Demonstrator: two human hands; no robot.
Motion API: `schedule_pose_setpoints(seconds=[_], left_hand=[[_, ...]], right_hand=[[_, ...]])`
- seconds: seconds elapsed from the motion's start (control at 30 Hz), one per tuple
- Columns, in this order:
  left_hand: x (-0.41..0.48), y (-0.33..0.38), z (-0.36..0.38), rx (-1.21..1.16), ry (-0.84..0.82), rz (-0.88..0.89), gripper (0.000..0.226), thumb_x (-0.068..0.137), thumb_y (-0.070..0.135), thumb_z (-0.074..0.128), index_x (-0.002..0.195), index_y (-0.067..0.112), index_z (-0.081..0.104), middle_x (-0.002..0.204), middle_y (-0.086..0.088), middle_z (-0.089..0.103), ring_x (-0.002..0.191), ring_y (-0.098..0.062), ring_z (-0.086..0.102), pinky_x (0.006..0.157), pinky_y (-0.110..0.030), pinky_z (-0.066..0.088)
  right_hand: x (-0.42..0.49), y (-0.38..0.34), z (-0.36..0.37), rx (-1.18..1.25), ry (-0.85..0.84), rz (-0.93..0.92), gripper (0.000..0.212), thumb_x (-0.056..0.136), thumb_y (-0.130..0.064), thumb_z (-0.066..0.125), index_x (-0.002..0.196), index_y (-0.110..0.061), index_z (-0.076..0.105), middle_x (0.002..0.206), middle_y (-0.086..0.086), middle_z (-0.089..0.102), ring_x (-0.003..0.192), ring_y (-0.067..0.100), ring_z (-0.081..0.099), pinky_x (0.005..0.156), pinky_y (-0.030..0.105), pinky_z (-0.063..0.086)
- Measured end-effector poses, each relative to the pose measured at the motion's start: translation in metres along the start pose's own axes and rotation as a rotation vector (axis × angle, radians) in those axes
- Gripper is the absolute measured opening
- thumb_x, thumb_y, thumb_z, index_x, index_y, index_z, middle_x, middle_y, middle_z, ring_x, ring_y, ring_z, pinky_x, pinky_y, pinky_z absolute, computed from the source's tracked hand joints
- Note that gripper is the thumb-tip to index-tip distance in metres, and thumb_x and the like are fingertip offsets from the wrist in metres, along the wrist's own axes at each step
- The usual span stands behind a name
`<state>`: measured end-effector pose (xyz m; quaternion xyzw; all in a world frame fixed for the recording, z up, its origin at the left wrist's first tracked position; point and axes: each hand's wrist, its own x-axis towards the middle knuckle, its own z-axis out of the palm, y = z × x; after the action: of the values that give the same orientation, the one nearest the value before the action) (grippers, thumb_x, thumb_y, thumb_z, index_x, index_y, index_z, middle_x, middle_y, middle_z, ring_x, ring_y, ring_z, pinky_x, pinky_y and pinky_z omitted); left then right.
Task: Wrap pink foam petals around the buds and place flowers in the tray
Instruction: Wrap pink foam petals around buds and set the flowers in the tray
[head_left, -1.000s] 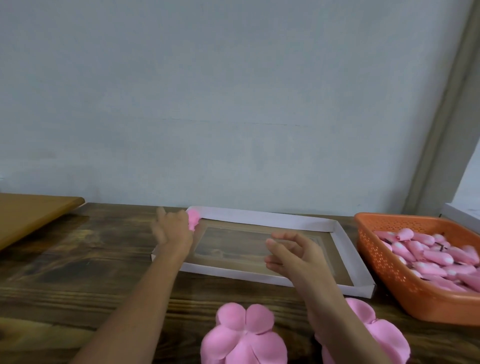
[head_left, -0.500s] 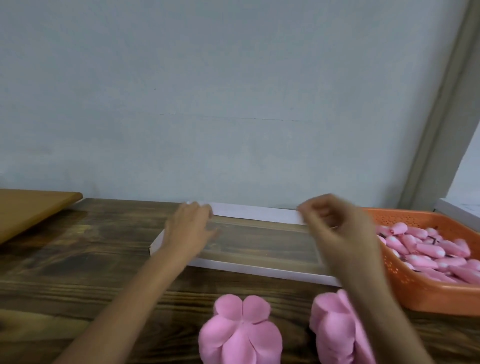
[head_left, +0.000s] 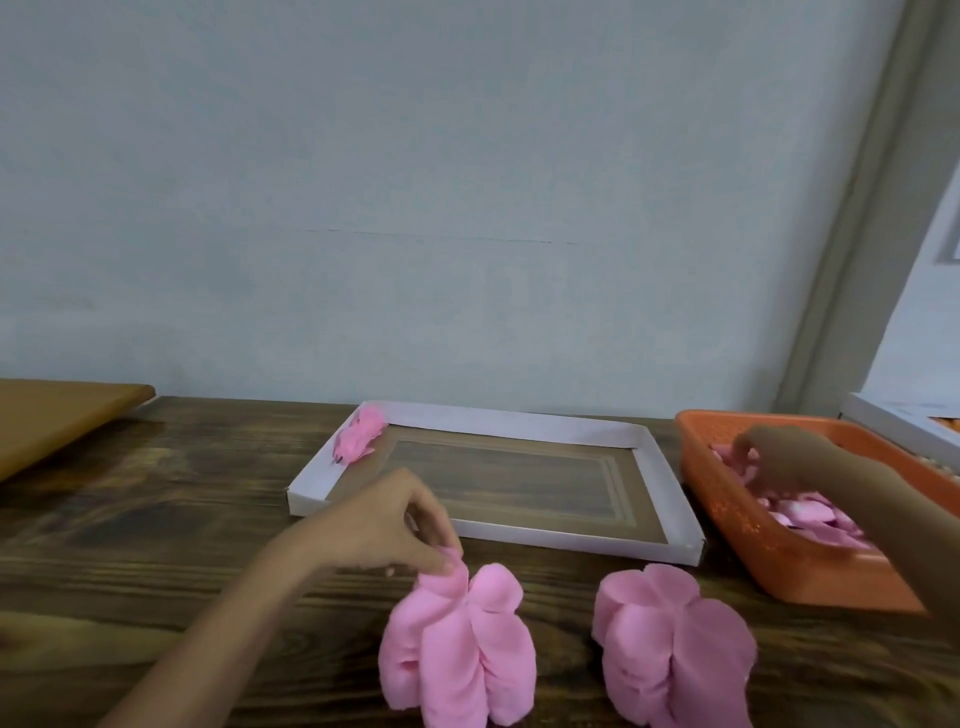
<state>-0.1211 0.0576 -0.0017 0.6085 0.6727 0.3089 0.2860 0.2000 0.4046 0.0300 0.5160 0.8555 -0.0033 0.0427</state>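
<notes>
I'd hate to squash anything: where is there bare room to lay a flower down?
The white tray is bare apart from one flower in its far-left corner; so is the tabletop left of it. Crowded: the orange basket and near-edge petal stacks.

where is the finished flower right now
In the head view, the flower lies in the far left corner of the white tray, against its rim, well to the left of the orange basket.
</notes>
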Motion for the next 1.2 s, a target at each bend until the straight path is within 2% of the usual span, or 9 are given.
schedule_pose_setpoints(seconds=[0.07, 0.17, 0.33, 0.47, 0.63, 0.83, 0.97, 1.07, 1.2], left_hand=[[0.003, 0.0, -0.005, -0.047, -0.024, -0.018, 0.008, 0.081, 0.024, 0.087, 0.088, 0.019, 0.085, 0.081, -0.016, 0.077, 0.064, -0.019, 0.06, 0.056, -0.029, 0.045], [0.009, 0.004, -0.014, -0.103, -0.027, -0.04, 0.01, 0.082, 0.027, 0.086, 0.088, 0.019, 0.083, 0.085, -0.011, 0.078, 0.072, -0.012, 0.065, 0.062, -0.025, 0.049], [0.022, -0.007, -0.013, -0.781, 0.205, -0.069, 0.008, 0.093, 0.013, 0.073, 0.087, 0.009, 0.069, 0.094, -0.015, 0.073, 0.096, -0.028, 0.074, 0.088, -0.038, 0.061], [0.035, -0.029, 0.004, -1.099, 0.384, -0.156, 0.007, 0.103, 0.008, 0.052, 0.097, 0.01, 0.053, 0.106, -0.016, 0.076, 0.092, -0.033, 0.076, 0.074, -0.042, 0.064], [0.042, -0.041, 0.006, -1.345, 0.469, -0.164, 0.009, 0.099, 0.008, 0.044, 0.105, 0.014, 0.046, 0.114, -0.019, 0.076, 0.089, -0.03, 0.077, 0.068, -0.039, 0.064], [0.042, -0.039, 0.003, -1.358, 0.44, -0.09, 0.01, 0.1, 0.013, 0.053, 0.094, 0.014, 0.061, 0.125, -0.014, 0.075, 0.098, -0.029, 0.076, 0.075, -0.04, 0.064], [0.045, -0.04, 0.009, -1.205, 0.549, -0.056, 0.013, 0.098, 0.008, 0.071, 0.108, 0.01, 0.063, 0.127, -0.007, 0.074, 0.112, -0.025, 0.074, 0.085, -0.042, 0.063], [0.048, -0.039, 0.013, -1.141, 0.646, -0.076, 0.034, 0.094, 0.004, 0.074, 0.125, 0.015, 0.068, 0.121, -0.01, 0.076, 0.108, -0.026, 0.075, 0.081, -0.041, 0.063], [0.045, -0.034, 0.017, -1.052, 0.631, -0.076, 0.027, 0.093, 0.006, 0.074, 0.12, 0.004, 0.073, 0.121, -0.018, 0.074, 0.105, -0.027, 0.073, 0.073, -0.035, 0.061]], right_hand=[[0.007, 0.005, 0.005, -0.064, -0.004, -0.07, 0.033, 0.089, -0.025, 0.074, 0.121, -0.033, 0.067, 0.113, -0.006, 0.071, 0.097, 0.014, 0.065, 0.092, 0.034, 0.055], [0.012, 0.012, 0.013, -0.176, 0.043, -0.152, 0.033, 0.09, -0.03, 0.072, 0.121, -0.038, 0.069, 0.114, -0.008, 0.067, 0.099, 0.013, 0.061, 0.093, 0.034, 0.054], [0.005, 0.01, 0.009, -0.115, 0.109, -0.162, 0.01, 0.099, -0.038, 0.063, 0.096, -0.028, 0.064, 0.102, -0.002, 0.064, 0.092, 0.015, 0.062, 0.084, 0.03, 0.051], [-0.006, 0.014, 0.006, 0.121, 0.165, -0.134, 0.025, 0.097, -0.042, 0.068, 0.089, -0.019, 0.061, 0.085, -0.001, 0.068, 0.082, 0.018, 0.063, 0.069, 0.028, 0.046], [-0.01, 0.01, 0.01, 0.255, 0.186, -0.154, 0.024, 0.089, -0.033, 0.077, 0.08, -0.016, 0.063, 0.079, 0.005, 0.069, 0.077, 0.028, 0.063, 0.071, 0.04, 0.049], [-0.015, -0.008, -0.01, 0.416, 0.496, -0.043, 0.035, 0.089, -0.043, 0.078, 0.079, -0.016, 0.059, 0.072, 0.004, 0.069, 0.064, 0.022, 0.062, 0.054, 0.028, 0.039], [-0.041, -0.05, -0.047, 0.7, 0.66, -0.066, 0.032, 0.095, -0.043, 0.072, 0.108, -0.015, 0.064, 0.095, 0.007, 0.076, 0.078, 0.026, 0.067, 0.06, 0.027, 0.043], [-0.08, -0.116, -0.063, 1.294, 0.494, -0.333, 0.02, 0.097, -0.034, 0.071, 0.109, -0.019, 0.066, 0.1, 0.0, 0.081, 0.087, 0.019, 0.07, 0.069, 0.034, 0.053], [-0.12, -0.224, -0.031, 1.488, 0.282, -0.581, 0.011, 0.094, -0.023, 0.075, 0.102, -0.016, 0.07, 0.099, -0.003, 0.079, 0.086, 0.015, 0.072, 0.07, 0.028, 0.059]])
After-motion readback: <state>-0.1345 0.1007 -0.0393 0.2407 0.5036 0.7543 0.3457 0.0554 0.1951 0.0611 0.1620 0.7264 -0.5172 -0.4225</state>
